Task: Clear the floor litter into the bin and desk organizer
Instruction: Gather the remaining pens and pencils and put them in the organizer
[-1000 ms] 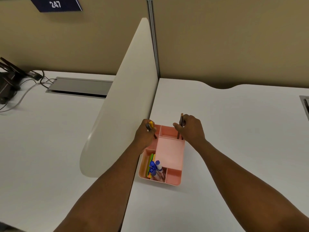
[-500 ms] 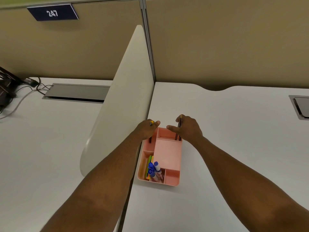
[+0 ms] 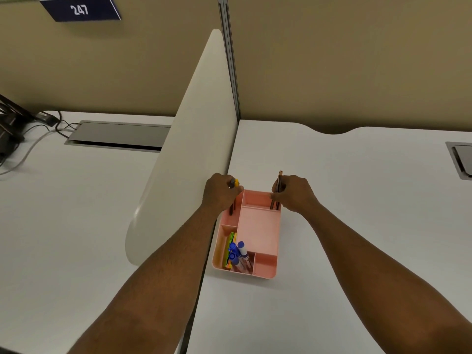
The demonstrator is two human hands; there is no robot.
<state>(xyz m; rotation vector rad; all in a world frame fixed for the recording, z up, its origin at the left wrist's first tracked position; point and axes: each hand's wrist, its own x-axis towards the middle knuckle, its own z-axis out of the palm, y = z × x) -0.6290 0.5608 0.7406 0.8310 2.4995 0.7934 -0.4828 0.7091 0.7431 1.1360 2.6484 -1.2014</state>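
A pink desk organizer (image 3: 258, 231) with several compartments stands on the white desk. Blue-capped markers (image 3: 238, 252) and green and yellow pens lie in its near left compartment. My left hand (image 3: 221, 194) is closed on a yellow-topped pen (image 3: 234, 183) whose dark tip reaches into the far left compartment. My right hand (image 3: 293, 194) grips thin brown pencils (image 3: 279, 186), held upright with their lower ends inside the far right compartment. The big middle compartment holds nothing.
A cream divider panel (image 3: 189, 149) rises just left of the organizer. Beyond it is a second desk with a grey cable tray (image 3: 120, 135) and black cables (image 3: 15, 129). Another cable hatch (image 3: 462, 159) sits at the right edge. Tan partition walls stand behind.
Both hands stay at the organizer's far end. My left hand's pen has tipped down into the far left compartment. The view has shifted slightly.
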